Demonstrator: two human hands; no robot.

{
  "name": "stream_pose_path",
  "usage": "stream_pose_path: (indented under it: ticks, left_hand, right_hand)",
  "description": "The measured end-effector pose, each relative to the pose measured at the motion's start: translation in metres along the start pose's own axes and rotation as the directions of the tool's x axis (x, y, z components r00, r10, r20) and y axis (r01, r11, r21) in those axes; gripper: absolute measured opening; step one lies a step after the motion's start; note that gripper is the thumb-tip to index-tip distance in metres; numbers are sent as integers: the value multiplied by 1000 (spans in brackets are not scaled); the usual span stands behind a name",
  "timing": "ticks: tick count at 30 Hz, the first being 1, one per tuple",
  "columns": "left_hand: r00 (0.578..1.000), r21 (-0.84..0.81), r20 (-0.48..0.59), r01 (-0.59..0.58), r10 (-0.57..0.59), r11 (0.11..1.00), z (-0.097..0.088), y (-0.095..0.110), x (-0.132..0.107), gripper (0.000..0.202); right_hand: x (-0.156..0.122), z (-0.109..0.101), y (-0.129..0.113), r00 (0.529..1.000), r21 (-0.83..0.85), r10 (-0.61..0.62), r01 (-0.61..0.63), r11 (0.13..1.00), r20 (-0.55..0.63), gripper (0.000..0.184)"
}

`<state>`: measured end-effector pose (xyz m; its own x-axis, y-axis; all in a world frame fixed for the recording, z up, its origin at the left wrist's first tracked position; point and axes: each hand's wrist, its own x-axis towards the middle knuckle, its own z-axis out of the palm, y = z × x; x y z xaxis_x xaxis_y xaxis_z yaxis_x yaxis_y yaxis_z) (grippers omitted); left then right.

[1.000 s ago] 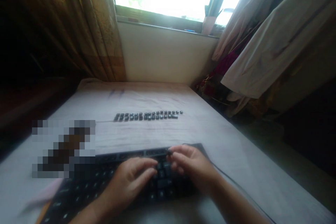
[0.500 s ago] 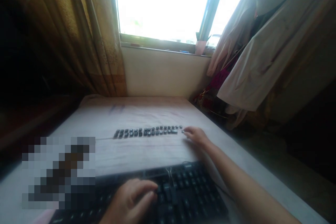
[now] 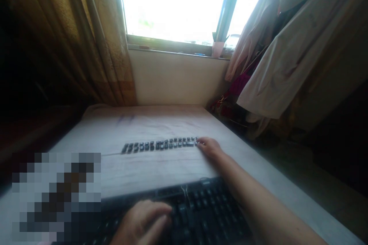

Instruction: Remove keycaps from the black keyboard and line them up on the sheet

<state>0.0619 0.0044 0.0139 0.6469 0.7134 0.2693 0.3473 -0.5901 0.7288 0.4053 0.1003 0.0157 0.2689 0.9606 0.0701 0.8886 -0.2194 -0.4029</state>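
A black computer keyboard point(image 3: 207, 222) lies at the near edge of the view, with some keys off and bare dark patches among the rest. My left hand point(image 3: 145, 220) rests over its middle, thumb and forefinger stretched out and slightly apart. Beyond it, loose black keycaps point(image 3: 161, 145) stand in two rows across the white sheet. At the right end of these rows, my right hand point(image 3: 209, 147) has its fingertips closed on a small keycap point(image 3: 196, 143), partly hidden. A thin wire loop tool point(image 3: 185, 195) lies on the keyboard.
The sheet-covered surface point(image 3: 161, 120) reaches to the wall below a bright window point(image 3: 175, 4). A curtain point(image 3: 106, 46) hangs at left, clothes point(image 3: 267, 76) at right. A pink pot point(image 3: 217, 49) stands on the sill. A pixelated patch hides something at lower left.
My right hand has shifted slightly left, bringing the keycap closer to the end of the near row. My left hand stays on the keyboard. The view has moved a little.
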Motion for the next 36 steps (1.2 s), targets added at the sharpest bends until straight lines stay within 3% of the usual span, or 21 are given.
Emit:
stream_pose_path:
  ticks: [15, 20, 25, 28, 31, 34, 36]
  left_hand:
    - [1000, -9, -12, -17, 17, 1000, 0, 3, 1, 19]
    - [1000, -9, -12, 14, -14, 1000, -2, 8, 3, 19]
    - [999, -15, 11, 34, -34, 999, -2, 8, 3, 20]
    - [999, -19, 10, 39, -39, 999, -2, 8, 2, 21]
    - [999, -15, -2, 32, -32, 999, -2, 9, 3, 20]
    - [1000, -10, 6, 27, -27, 1000, -2, 10, 4, 20]
    - [1000, -12, 15, 27, -27, 1000, -2, 10, 4, 20]
  right_hand:
    - [-12, -8, -7, 1000, 38, -6, 7, 999, -26, 29]
    - [-38, -20, -17, 999, 77, -43, 45, 996, -33, 26]
    - [-76, -37, -39, 983, 153, -181, 177, 972, 11, 19]
    - [-96, -44, -54, 930, 201, -350, 324, 925, 110, 16]
    - [-111, -48, -69, 838, 187, -488, 453, 871, 243, 17]
    - [-122, -49, -81, 765, 160, -555, 534, 830, 327, 27]
    - [-128, -48, -86, 744, 133, -561, 554, 822, 362, 32]
